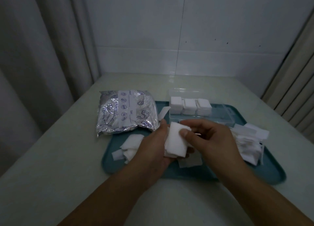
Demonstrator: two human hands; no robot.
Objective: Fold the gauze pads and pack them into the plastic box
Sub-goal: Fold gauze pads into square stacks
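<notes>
**Gauze pad held in both hands over tray**

Both forearms enter from the near edge of the pale table (51, 158). Left hand (153, 147) is cupped under a white gauze pad (175, 141), fingers curled around its lower edge. Right hand (209, 139) pinches the same pad from the right; thumb lies on the pad's upper face, fingers behind it. Pad is partly folded and is held above the teal tray (254, 173).

On the tray, left of the hands: a loose crumpled heap of gauze (130, 146). Right of the hands: a stack of white wrappers and pads (248, 141), contents not clearly distinguishable.

Beyond the hands: clear plastic box (219, 117) at the tray's far edge, lid open, holding three rows of folded pads (190, 107) in its left portion. Left of the box: silver printed foil pouch (125, 110), lying partly on the tray, partly on the table.
</notes>
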